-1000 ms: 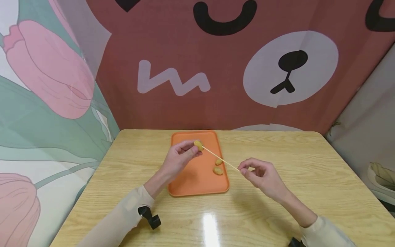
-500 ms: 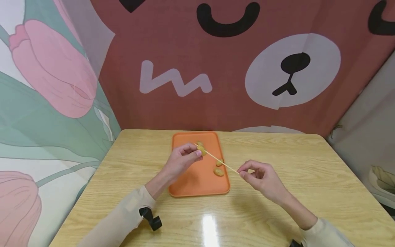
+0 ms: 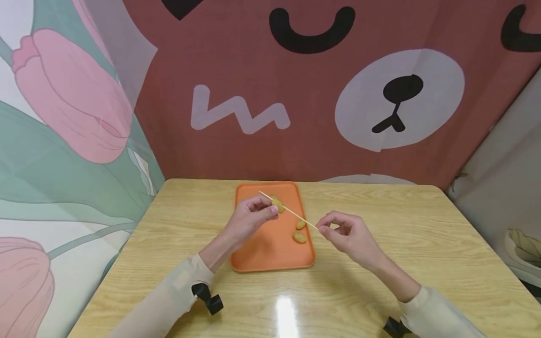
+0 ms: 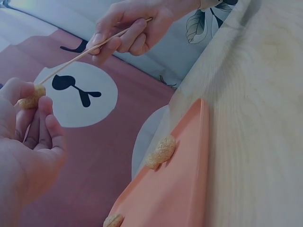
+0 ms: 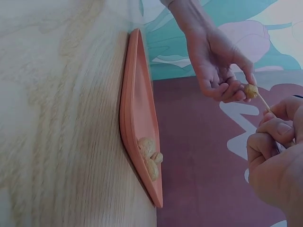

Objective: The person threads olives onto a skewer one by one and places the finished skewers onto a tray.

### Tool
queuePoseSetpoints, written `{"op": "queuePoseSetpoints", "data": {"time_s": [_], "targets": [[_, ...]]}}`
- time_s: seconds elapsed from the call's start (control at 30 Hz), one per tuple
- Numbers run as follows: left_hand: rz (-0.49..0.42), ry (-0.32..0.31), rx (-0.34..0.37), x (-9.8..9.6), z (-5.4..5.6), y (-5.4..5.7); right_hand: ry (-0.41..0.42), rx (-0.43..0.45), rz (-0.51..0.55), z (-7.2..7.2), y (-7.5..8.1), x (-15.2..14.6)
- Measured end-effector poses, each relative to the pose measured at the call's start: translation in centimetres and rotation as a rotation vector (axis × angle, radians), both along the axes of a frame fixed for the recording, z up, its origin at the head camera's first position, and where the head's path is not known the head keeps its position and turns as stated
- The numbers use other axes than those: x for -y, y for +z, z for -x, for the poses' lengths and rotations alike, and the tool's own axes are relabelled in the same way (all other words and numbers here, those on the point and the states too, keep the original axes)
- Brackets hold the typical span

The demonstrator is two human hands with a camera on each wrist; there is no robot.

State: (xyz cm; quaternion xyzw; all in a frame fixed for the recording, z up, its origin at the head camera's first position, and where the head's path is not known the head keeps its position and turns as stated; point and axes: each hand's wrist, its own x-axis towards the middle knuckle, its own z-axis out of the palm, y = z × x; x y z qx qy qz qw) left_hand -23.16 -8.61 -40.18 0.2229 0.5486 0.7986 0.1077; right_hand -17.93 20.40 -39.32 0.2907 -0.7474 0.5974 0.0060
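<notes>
Stick (image 3: 298, 217) has been slid farther through the nugget (image 3: 278, 205), pinched snugly by the left fingers (image 3: 257, 202); its end is pinched by the right fingers (image 3: 336, 216). Pressure is best kept in line, fingertips off the point. Beneath them lies the tray (image 3: 270, 251).

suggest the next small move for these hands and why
Probably the left hand should slide its yellow-brown piece along the stick toward the right hand: the stick's tip shows beyond the piece, bare stick lies between the hands, and more pieces lie on the orange tray.
</notes>
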Motion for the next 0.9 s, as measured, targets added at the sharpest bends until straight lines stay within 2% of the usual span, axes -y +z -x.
{"op": "queuePoseSetpoints", "data": {"time_s": [0.17,0.37,0.47,0.63,0.9], "targets": [[0.040,-0.006,-0.004,-0.4,0.2,0.3,-0.025,0.004,0.014,0.5,0.1,0.6],[0.117,0.017,-0.011,-0.9,0.5,0.2,-0.006,0.020,0.067,1.2,0.1,1.4],[0.138,0.013,-0.013,-1.2,0.7,0.0,-0.042,0.037,0.062,1.4,0.3,1.9],[0.174,0.020,-0.038,-2.5,1.3,-0.5,-0.109,0.091,0.069,2.2,0.2,2.4],[0.265,0.063,-0.111,-3.7,1.4,-1.0,-0.108,0.118,0.133,3.3,-0.7,2.9]]}}
